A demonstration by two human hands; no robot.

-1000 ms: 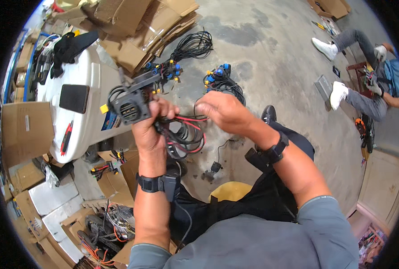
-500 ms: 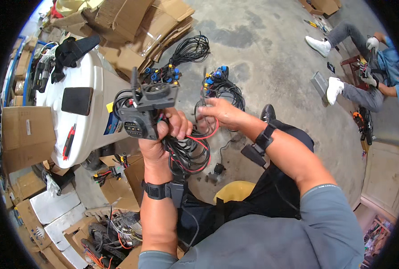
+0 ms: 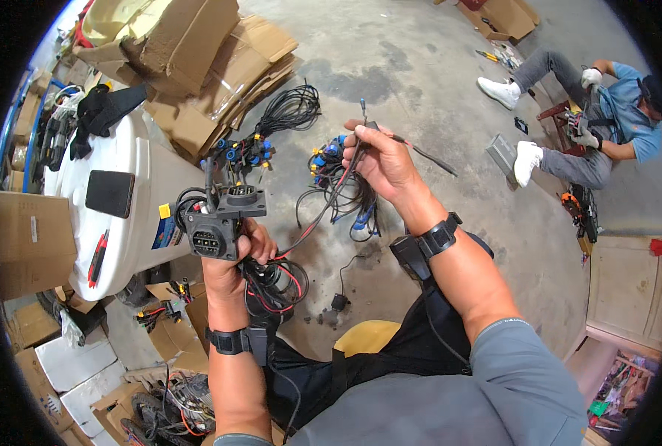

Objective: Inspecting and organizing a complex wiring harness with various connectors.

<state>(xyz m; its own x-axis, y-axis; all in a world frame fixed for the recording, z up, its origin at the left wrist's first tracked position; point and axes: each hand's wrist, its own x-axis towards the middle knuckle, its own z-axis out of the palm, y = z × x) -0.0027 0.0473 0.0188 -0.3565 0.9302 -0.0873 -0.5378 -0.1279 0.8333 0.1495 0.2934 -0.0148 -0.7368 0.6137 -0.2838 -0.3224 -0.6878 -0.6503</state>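
My left hand (image 3: 255, 242) is closed around the cables just behind two black square-flanged socket connectors. One connector (image 3: 211, 239) faces me with its contacts showing; the other connector (image 3: 243, 198) sits above it. Below that hand hangs a loose coil of black and red cable (image 3: 275, 286). From there a red-and-black cable (image 3: 318, 221) runs up to my right hand (image 3: 383, 160), whose thumb and fingers pinch it near its end. Past the fingers stick out a thin blue-tipped end (image 3: 363, 108) and a dark sleeved end (image 3: 435, 160).
Cable bundles with blue connectors (image 3: 245, 152) (image 3: 327, 160) lie on the floor ahead. A white plastic stand (image 3: 134, 245) at left bears a dark flat device (image 3: 110, 193) and a red-black cutter (image 3: 98, 259). Flattened cardboard (image 3: 253, 67) is stacked beyond. A co-worker (image 3: 632, 119) sits at right.
My right hand has moved up and away from the left, drawing the red-and-black cable out of the coil. The left hand keeps the connectors; the whole view has shifted slightly.
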